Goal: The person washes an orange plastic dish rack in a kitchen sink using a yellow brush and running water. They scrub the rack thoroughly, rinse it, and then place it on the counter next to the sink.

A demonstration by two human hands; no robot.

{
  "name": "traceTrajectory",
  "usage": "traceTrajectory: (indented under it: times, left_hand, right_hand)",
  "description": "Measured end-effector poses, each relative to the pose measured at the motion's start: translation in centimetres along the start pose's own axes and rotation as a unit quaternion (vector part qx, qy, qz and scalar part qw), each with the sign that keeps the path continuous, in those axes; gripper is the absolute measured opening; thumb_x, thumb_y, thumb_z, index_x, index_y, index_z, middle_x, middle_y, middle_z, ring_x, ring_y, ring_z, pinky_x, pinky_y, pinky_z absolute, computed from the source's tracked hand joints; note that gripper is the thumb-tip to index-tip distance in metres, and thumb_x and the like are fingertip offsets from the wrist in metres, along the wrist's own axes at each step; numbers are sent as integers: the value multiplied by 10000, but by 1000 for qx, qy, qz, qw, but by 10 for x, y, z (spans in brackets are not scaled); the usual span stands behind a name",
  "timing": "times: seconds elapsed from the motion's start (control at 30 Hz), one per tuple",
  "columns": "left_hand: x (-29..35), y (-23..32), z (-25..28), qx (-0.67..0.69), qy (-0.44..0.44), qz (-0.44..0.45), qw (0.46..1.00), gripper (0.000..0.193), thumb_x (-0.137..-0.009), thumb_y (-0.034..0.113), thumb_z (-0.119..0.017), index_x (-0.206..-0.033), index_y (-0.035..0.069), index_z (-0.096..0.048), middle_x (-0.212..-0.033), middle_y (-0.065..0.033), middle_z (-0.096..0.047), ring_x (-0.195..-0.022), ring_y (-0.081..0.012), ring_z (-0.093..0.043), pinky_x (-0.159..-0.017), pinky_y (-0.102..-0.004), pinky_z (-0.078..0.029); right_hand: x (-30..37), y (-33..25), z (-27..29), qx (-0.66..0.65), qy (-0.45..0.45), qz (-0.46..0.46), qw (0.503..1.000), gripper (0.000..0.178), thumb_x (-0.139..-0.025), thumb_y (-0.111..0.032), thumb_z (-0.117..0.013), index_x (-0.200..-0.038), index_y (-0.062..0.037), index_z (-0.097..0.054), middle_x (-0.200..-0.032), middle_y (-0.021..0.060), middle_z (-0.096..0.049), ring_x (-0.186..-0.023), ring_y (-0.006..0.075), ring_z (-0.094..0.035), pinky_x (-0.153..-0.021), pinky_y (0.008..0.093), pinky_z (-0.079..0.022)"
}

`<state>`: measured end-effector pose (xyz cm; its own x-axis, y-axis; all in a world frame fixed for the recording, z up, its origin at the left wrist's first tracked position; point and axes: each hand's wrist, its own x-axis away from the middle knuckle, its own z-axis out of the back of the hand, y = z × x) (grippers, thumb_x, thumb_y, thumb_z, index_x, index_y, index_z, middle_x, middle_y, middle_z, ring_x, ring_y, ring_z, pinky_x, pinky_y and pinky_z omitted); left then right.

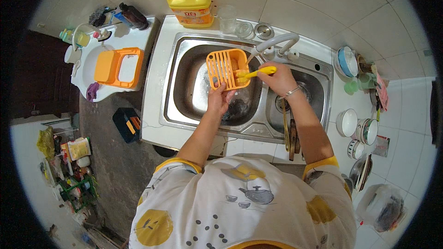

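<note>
Over the large basin of a steel sink (184, 97), my left hand (219, 99) grips an orange plastic basket (220, 67) by its near edge. The basket is tilted, with long slots across one part. My right hand (281, 80) is closed round a brush (264, 70) with a yellow handle. The brush's head reaches into the basket's right side, where its bristles are partly hidden. A pale faucet (277, 41) arches just behind the basket, its spout close to the basket's right edge.
A yellow pump jug (189, 7) and a glass jar (226, 18) stand behind the sink. Knives (294, 138) lie across the small basin's near edge. Bowls (346, 122) are on the right counter. On the left washbasin rests another orange plastic piece (117, 67).
</note>
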<state>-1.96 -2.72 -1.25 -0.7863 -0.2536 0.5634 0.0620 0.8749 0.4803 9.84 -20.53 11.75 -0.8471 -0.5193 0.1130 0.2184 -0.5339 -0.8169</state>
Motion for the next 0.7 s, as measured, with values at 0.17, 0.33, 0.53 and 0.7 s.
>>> traceTrajectory:
  times: [0.17,0.33,0.53,0.7]
  left_hand:
    - [-4,-6,-19,-32,-54,-2,998,196,-925,114,-486,-1117,74,-472,-1038,-110,-599,-943,-240,-632,-771,-363,-576]
    - [-4,5,1,-24,1,-26,999,192,-924,109,-490,-1114,98,-473,-1045,-110,-599,-928,-245,-635,-745,-370,-572]
    - [3,-1,-10,-41,26,-36,998,213,-911,79,-515,-1121,83,-477,-998,-88,-614,-841,-177,-644,-679,-293,-570]
    - [-2,12,6,-65,5,-15,998,209,-916,87,-496,-1124,70,-477,-1020,-93,-610,-888,-207,-638,-719,-330,-568]
  right_hand:
    - [-2,14,-52,68,28,39,997,253,-744,-222,-676,-932,-53,-655,-830,182,-652,-755,308,-645,-686,353,-511]
    - [11,-4,-10,-11,-31,18,999,228,-738,-163,-687,-922,-34,-651,-789,142,-660,-699,223,-645,-657,303,-503]
    - [11,-5,-25,-37,75,16,996,200,-744,-169,-690,-882,-27,-660,-757,130,-664,-661,192,-645,-615,298,-506]
    - [7,-15,-8,-89,93,-26,991,228,-757,-176,-687,-928,-28,-659,-798,138,-668,-708,212,-656,-649,313,-514]
